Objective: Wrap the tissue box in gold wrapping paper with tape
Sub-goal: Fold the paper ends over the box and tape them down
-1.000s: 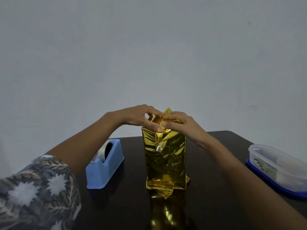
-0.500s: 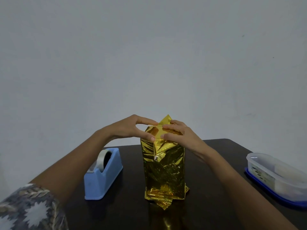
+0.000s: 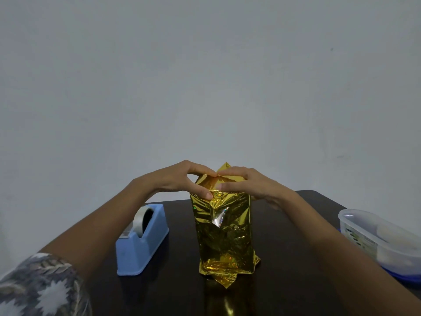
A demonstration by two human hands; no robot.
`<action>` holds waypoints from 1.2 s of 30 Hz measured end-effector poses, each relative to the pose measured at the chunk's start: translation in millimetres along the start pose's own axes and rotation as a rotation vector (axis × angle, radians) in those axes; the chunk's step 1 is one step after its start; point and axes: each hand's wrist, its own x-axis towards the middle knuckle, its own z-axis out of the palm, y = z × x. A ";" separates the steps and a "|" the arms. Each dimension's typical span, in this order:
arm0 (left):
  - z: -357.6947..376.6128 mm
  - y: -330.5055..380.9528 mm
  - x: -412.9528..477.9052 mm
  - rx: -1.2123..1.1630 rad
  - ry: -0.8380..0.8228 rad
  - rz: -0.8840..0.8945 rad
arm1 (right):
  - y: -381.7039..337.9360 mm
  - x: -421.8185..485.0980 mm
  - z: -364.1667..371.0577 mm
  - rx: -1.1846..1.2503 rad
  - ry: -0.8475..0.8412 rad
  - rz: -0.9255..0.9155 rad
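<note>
The wrapped tissue box (image 3: 227,224) stands upright on its short end at the middle of the dark table (image 3: 173,281). The gold wrapping paper (image 3: 218,247) covers all that shows of it. At the bottom the paper is bunched into crumpled folds, with a pointed tip sticking out toward the near edge. At the top, another pointed flap rises between the two hands.

The left hand (image 3: 175,179) pinches the paper at the top left corner, thumb pressed on the near face and index finger arched over the top. The right hand (image 3: 252,185) grips the top right in the same way. The two index fingertips nearly meet above the box.

A blue tape dispenser (image 3: 143,242) with a clear tape roll (image 3: 139,221) sits just left of the box. Well to the right stands a translucent plastic container (image 3: 373,238) on a blue lid. A patterned sleeve (image 3: 41,286) shows at the near left, and a plain pale wall (image 3: 205,76) lies beyond the table.
</note>
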 end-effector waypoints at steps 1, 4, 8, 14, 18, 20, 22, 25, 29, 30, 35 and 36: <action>-0.3 -0.5 1.1 0.001 -0.004 0.002 | 1.4 0.6 -0.1 -0.018 0.009 -0.002; -0.2 -0.4 3.4 0.031 -0.010 0.015 | 4.4 3.4 3.7 -0.167 0.118 -0.019; 0.7 -0.4 5.5 0.002 -0.003 0.029 | 7.3 0.2 2.2 -0.028 0.059 -0.072; 13.3 -10.0 -3.3 -0.150 0.129 0.051 | 15.0 3.7 8.6 -0.048 0.162 -0.032; 19.5 -26.7 -31.0 -0.328 0.419 -0.040 | 14.6 0.8 7.1 -0.029 0.172 -0.028; 22.3 -41.4 -50.1 -0.305 0.624 -0.185 | 15.7 0.2 5.8 -0.009 0.166 -0.029; 25.1 -66.3 -73.2 -0.104 0.766 -0.448 | 15.4 0.1 6.4 0.003 0.168 -0.030; 34.4 -109.5 -104.6 0.131 0.628 -0.856 | 14.1 1.0 8.2 0.015 0.169 -0.028; 50.9 -129.0 -118.6 0.001 0.512 -0.968 | 13.5 1.1 8.5 0.007 0.175 -0.020; 52.0 -130.5 -118.7 -0.045 0.539 -0.960 | 13.8 0.9 8.2 0.007 0.177 -0.019; 49.5 -125.7 -106.3 -0.351 0.620 -0.997 | 13.4 -0.6 8.4 0.005 0.179 -0.017; 49.0 -123.4 -104.7 -0.432 0.630 -1.006 | 14.3 -0.9 8.5 0.007 0.179 -0.022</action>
